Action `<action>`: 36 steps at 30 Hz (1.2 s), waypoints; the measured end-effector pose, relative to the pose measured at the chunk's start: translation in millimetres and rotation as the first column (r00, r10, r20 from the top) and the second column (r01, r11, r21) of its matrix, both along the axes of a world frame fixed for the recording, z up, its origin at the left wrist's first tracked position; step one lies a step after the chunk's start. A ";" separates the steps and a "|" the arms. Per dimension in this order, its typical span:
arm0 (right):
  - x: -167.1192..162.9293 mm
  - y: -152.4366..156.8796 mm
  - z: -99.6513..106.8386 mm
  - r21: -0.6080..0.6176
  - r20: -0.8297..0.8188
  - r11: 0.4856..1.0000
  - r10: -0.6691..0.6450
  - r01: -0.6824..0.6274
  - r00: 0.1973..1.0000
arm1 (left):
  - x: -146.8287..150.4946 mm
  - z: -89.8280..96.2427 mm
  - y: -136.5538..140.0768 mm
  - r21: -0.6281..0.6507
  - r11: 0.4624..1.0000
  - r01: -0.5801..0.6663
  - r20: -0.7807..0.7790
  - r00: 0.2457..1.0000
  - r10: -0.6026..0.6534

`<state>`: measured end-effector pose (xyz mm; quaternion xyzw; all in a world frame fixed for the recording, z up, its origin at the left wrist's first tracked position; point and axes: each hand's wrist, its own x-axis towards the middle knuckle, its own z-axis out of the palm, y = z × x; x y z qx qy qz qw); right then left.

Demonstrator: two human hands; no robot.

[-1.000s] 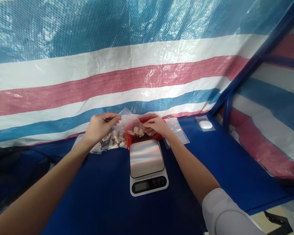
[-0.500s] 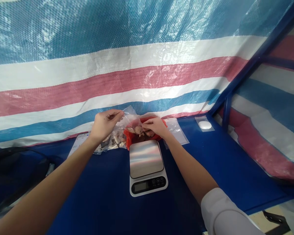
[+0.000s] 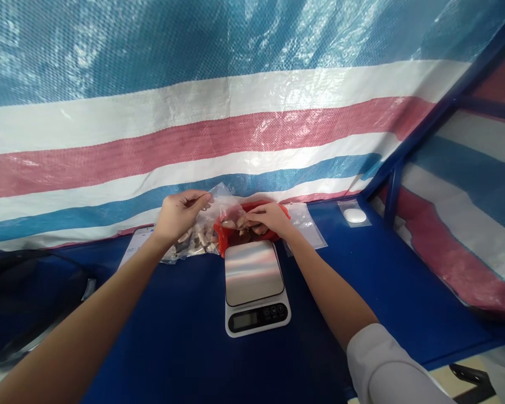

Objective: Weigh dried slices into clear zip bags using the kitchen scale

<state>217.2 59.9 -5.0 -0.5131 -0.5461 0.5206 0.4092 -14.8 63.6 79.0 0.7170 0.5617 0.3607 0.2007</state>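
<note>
Taking the scale (image 3: pixel 255 275) as the centre of the dial, with twelve toward the striped sheet (image 3: pixel 219 129), the left hand (image 3: pixel 180 216) is between ten and eleven o'clock, thumb and forefinger closed in a narrow pinch on the edge of a clear bag (image 3: pixel 222 205). That bag leans toward the red bag (image 3: pixel 221 241) at twelve, just beyond the scale's plate; its outline is hard to follow against the sheet. The right hand (image 3: pixel 269 219), a little past twelve, reaches over the red bag with bent fingers beside pale brown pieces (image 3: pixel 240 223); its fingertips are partly hidden, so I cannot tell whether they grip a piece, the clear bag's rim or nothing. How many pieces lie inside the red bag is also hidden. Between ten and eleven, filled clear bags (image 3: pixel 196 242) lie partly behind the left wrist, and near ten a phone (image 3: pixel 137 242) is half covered by the forearm. A flat clear bag (image 3: pixel 309 227) lies between one and two, its near side overlapped by the right wrist; at two, a white object (image 3: pixel 355 215) rests in a small pouch. The scale's display (image 3: pixel 245 320) shows no readable figure. At nine, a black item (image 3: pixel 29 303) is cut off by the picture's edge.
</note>
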 end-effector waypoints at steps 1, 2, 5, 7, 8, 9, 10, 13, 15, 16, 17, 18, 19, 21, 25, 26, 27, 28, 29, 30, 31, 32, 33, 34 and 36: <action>1.0 -0.1 0.9 0.029 0.023 0.999 -0.017 0.017 1.000 | -0.4 0.5 0.0 0.005 1.000 -0.006 0.010 1.000 0.006; 1.7 -0.4 2.0 0.053 0.042 0.998 -0.033 0.031 0.999 | -0.3 1.1 0.0 0.002 1.000 -0.008 0.018 1.000 0.008; 0.7 -2.9 4.6 0.042 0.013 0.999 -0.019 0.019 1.000 | 1.0 3.6 -0.2 -0.029 1.000 0.006 0.033 0.999 -0.005; -1.0 -4.2 4.2 -0.011 -0.055 1.000 0.014 -0.015 0.998 | 1.8 5.6 0.2 -0.034 0.999 0.020 0.038 0.999 -0.018; -1.7 -4.3 3.1 -0.036 -0.086 0.999 0.024 -0.027 0.996 | 2.0 6.7 0.6 -0.027 0.999 0.023 0.039 0.999 -0.022; -2.2 -4.0 1.7 -0.056 -0.106 0.998 0.029 -0.035 0.994 | 2.1 7.8 1.1 -0.018 1.000 0.023 0.037 0.999 -0.022; -2.3 -3.3 0.2 -0.071 -0.117 0.997 0.031 -0.040 0.993 | 2.1 8.9 1.6 -0.009 1.000 0.020 0.031 0.999 -0.020; -1.8 -1.4 -2.6 -0.080 -0.109 0.996 0.032 -0.041 0.994 | 2.5 12.2 2.6 -0.005 1.000 0.006 0.003 1.000 -0.006; -1.8 -1.6 -1.5 -0.059 -0.072 0.998 0.026 -0.031 0.997 | 3.1 14.6 2.8 -0.014 1.000 -0.003 -0.004 1.000 0.003; -2.0 -2.3 -0.1 -0.047 -0.053 0.999 0.024 -0.027 0.998 | 3.4 15.8 2.8 -0.016 1.000 -0.004 -0.003 1.000 0.004; -2.5 -3.3 1.5 -0.040 -0.041 0.999 0.023 -0.024 0.999 | 3.5 17.1 3.0 -0.016 1.000 -0.003 -0.002 1.000 0.003; -3.1 -4.5 3.3 -0.041 -0.041 0.999 0.022 -0.023 0.999 | 3.5 18.3 3.1 -0.013 1.000 -0.001 -0.001 1.000 0.001; -3.7 -5.7 5.0 -0.045 -0.052 0.999 0.020 -0.022 0.998 | 3.2 19.4 3.4 -0.007 1.000 0.003 -0.002 1.000 -0.003; -4.7 -7.7 7.5 -0.048 -0.073 0.999 0.009 -0.013 0.997 | 2.3 21.1 4.1 -0.002 1.000 0.013 -0.003 1.000 -0.013; -4.3 -8.1 7.8 -0.006 -0.060 1.000 -0.007 0.007 0.998 | -0.1 22.3 5.3 -0.016 0.999 0.027 0.011 1.000 -0.027; -3.9 -7.4 7.0 0.007 -0.062 1.000 -0.009 0.009 0.998 | -0.6 22.4 5.3 -0.019 0.999 0.029 0.020 0.999 -0.028; -3.6 -6.6 6.0 0.026 -0.067 1.000 -0.014 0.016 0.998 | -1.1 22.5 5.2 -0.020 0.999 0.028 0.030 0.999 -0.028; -3.5 -5.6 4.8 0.052 -0.072 0.998 -0.025 0.029 0.997 | -1.7 22.5 4.9 -0.020 0.999 0.025 0.042 0.999 -0.025; -3.5 -4.7 3.7 0.082 -0.079 0.996 -0.037 0.044 0.996 | -2.4 22.4 4.5 -0.019 1.000 0.022 0.054 0.998 -0.021; -3.7 -4.0 2.8 0.104 -0.092 0.993 -0.047 0.056 0.995 | -3.3 22.2 3.9 -0.020 1.000 0.019 0.067 0.998 -0.017; -4.1 -3.6 2.3 0.112 -0.114 0.992 -0.051 0.064 0.992 | -4.5 21.8 3.3 -0.025 1.000 0.019 0.079 0.997 -0.017; -4.5 -3.5 2.3 0.107 -0.141 0.992 -0.051 0.067 0.989 | -5.9 21.1 2.5 -0.034 0.999 0.024 0.092 0.996 -0.021; -5.0 -3.7 2.8 0.093 -0.173 0.993 -0.053 0.070 0.983 | -7.5 20.1 1.7 -0.045 0.998 0.034 0.109 0.994 -0.029; -5.5 -4.3 3.9 0.072 -0.209 0.995 -0.058 0.074 0.976 | -9.0 19.0 0.8 -0.059 0.997 0.047 0.128 0.991 -0.039; -6.4 -5.9 6.9 0.036 -0.276 0.994 -0.085 0.099 0.957 | -11.7 16.0 -1.5 -0.081 0.994 0.074 0.176 0.983 -0.059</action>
